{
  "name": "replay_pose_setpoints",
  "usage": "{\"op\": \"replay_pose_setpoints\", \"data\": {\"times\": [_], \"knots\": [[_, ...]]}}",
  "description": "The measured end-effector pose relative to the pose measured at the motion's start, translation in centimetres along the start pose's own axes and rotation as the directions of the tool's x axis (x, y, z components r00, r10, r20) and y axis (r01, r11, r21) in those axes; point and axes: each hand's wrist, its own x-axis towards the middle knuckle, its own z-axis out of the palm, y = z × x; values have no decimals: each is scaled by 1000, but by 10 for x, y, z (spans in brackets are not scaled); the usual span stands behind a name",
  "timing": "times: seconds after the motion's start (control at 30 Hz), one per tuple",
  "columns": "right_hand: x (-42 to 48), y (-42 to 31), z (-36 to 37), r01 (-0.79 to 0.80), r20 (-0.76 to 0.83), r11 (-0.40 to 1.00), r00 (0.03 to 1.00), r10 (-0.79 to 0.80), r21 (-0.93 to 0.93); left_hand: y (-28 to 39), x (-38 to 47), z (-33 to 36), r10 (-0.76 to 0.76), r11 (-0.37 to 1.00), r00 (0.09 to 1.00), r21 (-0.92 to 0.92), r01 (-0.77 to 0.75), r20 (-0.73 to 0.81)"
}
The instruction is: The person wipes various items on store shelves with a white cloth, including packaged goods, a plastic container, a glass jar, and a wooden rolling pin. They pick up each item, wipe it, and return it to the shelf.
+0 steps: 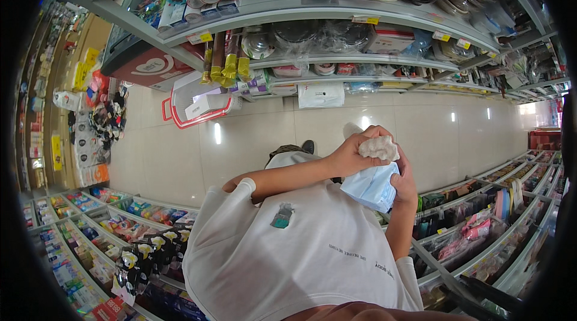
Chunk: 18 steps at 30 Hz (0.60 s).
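In front of my chest, to the right of the view, both hands are close together. My left hand [354, 156] reaches across from the left and grips a crumpled whitish cloth [378, 148]. My right hand [405, 183] holds a light-blue soft pack [372, 188] by its right side, thumb on its face. The pack is tilted just below the cloth, and part of the left hand lies along its top edge. Fingers behind the cloth are partly hidden.
Ahead stands a metal store shelf [279, 13] with pans and packaged goods. A white basket with a red rim [198, 120] holds boxes on the tiled floor [252, 136]. A red-fronted chest freezer [153, 66] is beside it. Stocked shelves [451, 217] flank me.
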Motion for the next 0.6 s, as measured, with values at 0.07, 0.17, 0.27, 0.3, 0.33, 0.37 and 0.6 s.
{"op": "replay_pose_setpoints", "data": {"times": [0.07, 0.17, 0.27, 0.3, 0.33, 0.37, 0.6], "knots": [[3, -2, 2, -6, 21, 1000, 1000, 6, -24, -8, -3, -2, 46, 999, 999, 26, -45, -15], [7, -5, 7, -35, 28, 999, 999, 36, -30, -13, -3, -4, 132, 984, 989, 130, -123, -69], [13, -4, 8, -73, 25, 997, 997, 73, 1, -15, -4, -4, 77, 994, 970, 89, -58, -231], [16, 0, 5, -86, 18, 996, 996, 85, 31, -15, -4, -4, 29, 999, 956, 41, -17, -293], [18, 4, 2, -98, 12, 993, 995, 98, 60, -15, -4, -2, -66, 991, 932, -135, 18, -356], [20, 7, 1, -91, 2, 993, 996, 91, 79, -13, -4, -3, -117, 977, 929, -211, 44, -351], [20, 10, 5, -57, 17, 997, 998, 57, 59, 7, -5, -12, -115, 993, 974, -3, 116, -195]]}}
